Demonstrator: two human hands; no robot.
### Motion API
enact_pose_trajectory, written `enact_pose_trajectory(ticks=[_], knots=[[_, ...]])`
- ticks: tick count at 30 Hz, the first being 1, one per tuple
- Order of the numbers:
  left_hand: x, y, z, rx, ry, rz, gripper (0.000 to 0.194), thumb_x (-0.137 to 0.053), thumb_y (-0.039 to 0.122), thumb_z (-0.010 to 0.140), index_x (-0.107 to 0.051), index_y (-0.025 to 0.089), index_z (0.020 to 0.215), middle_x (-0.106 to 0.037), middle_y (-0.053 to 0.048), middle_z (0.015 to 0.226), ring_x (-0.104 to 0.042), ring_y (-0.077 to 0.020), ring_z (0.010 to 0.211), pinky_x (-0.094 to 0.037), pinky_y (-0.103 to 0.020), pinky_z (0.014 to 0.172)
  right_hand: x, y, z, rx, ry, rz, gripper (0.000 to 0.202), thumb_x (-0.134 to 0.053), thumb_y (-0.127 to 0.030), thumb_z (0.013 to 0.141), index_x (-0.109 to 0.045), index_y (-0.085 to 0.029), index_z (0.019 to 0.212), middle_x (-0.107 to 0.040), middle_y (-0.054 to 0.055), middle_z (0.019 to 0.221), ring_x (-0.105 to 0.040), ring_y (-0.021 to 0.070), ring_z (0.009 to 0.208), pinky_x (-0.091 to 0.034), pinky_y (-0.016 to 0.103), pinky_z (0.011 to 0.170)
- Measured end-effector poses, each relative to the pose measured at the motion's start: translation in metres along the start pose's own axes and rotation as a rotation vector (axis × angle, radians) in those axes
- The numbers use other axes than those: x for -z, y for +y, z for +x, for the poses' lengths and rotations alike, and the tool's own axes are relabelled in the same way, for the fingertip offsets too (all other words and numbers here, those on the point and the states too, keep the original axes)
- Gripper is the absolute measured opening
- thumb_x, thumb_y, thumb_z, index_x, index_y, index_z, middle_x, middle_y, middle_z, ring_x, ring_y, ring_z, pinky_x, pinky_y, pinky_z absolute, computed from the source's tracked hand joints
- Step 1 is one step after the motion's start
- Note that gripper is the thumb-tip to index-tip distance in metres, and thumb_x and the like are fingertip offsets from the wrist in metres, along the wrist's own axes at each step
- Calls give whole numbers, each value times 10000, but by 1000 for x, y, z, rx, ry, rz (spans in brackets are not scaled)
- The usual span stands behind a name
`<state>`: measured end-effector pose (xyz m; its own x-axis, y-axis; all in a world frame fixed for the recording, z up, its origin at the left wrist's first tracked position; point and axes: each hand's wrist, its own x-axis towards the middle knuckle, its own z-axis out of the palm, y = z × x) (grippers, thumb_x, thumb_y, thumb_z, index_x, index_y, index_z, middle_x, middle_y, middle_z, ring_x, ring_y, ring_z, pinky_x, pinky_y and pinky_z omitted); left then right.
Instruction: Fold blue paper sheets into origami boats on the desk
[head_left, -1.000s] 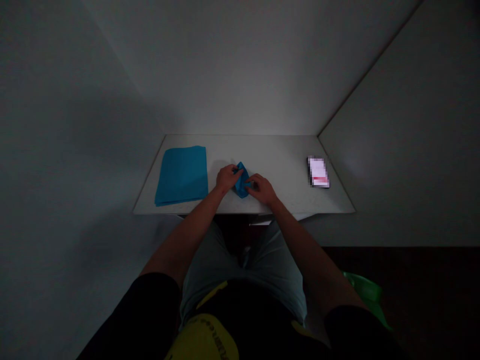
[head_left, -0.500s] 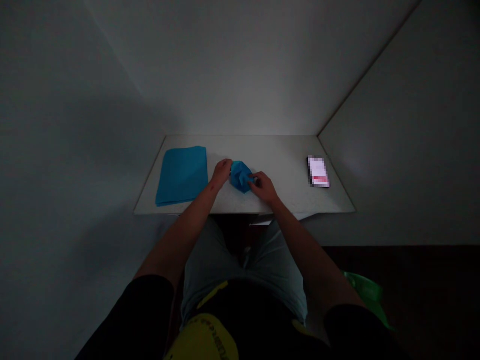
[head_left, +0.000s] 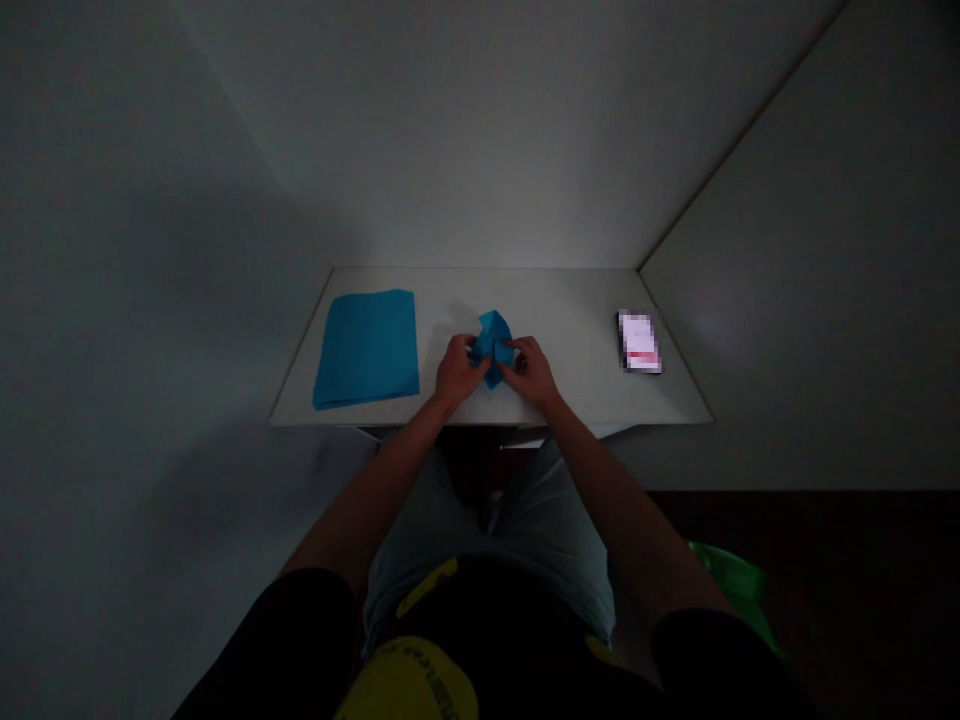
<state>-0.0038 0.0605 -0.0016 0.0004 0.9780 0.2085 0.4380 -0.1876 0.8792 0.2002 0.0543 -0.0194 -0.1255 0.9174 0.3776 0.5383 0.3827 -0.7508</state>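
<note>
A small folded piece of blue paper (head_left: 493,338) is held between my two hands over the middle of the white table, near its front edge. My left hand (head_left: 459,369) grips its left side, with the thumb on the lower folds. On the right side, my right hand (head_left: 531,372) pinches the paper between thumb and fingers. A stack of flat blue sheets (head_left: 367,348) lies to the left of my left hand, untouched.
The white table (head_left: 570,300) stands against pale walls on several sides. A phone (head_left: 640,342) with a lit, blurred screen lies at its right end. Low at the right, a green object (head_left: 735,580) shows below the table, beside my right arm.
My left hand has moved right and lower along the blue paper, and its fingers now wrap the left side. The paper has turned and changed shape, with a point sticking up at the top.
</note>
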Motion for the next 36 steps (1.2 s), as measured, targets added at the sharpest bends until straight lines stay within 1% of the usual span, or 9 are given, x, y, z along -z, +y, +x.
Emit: enact_pose_trajectory(ticks=[5,8,14,20,23,25,28,31,36], knots=[[-3,2,1,124,51,-114,150,-628,217,943,-677,214,1084,-754,-56,1016,-702,-219,880,-537,-340,853,3,-7,-4,25,13,-55,537,-668,-448,995,-630,-255,1494,-626,130,1388,-659,211,896,-625,381,831],[1,3,-1,140,62,-178,126,-555,196,968,-677,223,980,-724,-25,867,-664,-217,824,-517,-322,800,3,-7,-4,16,8,-80,504,-626,-408,1024,-636,-265,1507,-602,134,1451,-681,217,933,-630,380,851],[6,0,-5,139,176,-224,174,-540,241,1000,-593,240,835,-642,-4,776,-593,-205,785,-493,-303,762,3,-6,-2,64,-101,-94,333,-565,-363,1065,-771,-249,1301,-698,86,1150,-650,201,818,-591,380,852],[9,-5,-2,148,174,-291,225,-594,334,1006,-563,242,803,-605,1,767,-570,-201,770,-500,-304,744,3,-3,-2,37,-61,-30,330,-619,-402,1040,-751,-258,1306,-699,78,1144,-618,190,785,-582,371,838],[9,-3,-2,135,108,-299,141,-640,319,963,-612,233,855,-638,-4,807,-615,-197,804,-528,-301,778,1,2,-2,-12,31,-19,347,-620,-449,1040,-751,-266,1304,-642,102,1226,-626,218,886,-592,409,888],[9,0,-3,94,71,-324,58,-659,277,923,-664,224,944,-728,-47,996,-679,-203,932,-560,-310,867,0,4,-1,-40,85,-34,360,-655,-489,1019,-776,-258,1267,-591,117,1265,-628,244,971,-590,446,937],[10,4,-4,68,54,-356,149,-651,233,888,-703,220,1027,-750,-96,1285,-708,-214,1109,-580,-331,966,2,4,1,-45,109,-73,378,-727,-540,973,-817,-253,1202,-582,117,1224,-629,285,1093,-564,499,1029],[12,3,-4,132,32,-359,217,-636,279,906,-728,210,1089,-787,-81,1156,-724,-208,1015,-597,-317,887,5,-3,8,-16,50,-146,404,-726,-593,973,-840,-250,1152,-657,103,1060,-653,296,1050,-549,508,1030],[11,-1,-4,178,19,-384,305,-645,301,913,-772,185,1165,-800,-62,1013,-723,-205,889,-592,-315,801,7,-25,29,-96,-130,-285,526,-625,-717,1005,-837,-236,1031,-760,106,905,-689,266,834,-547,407,819]])
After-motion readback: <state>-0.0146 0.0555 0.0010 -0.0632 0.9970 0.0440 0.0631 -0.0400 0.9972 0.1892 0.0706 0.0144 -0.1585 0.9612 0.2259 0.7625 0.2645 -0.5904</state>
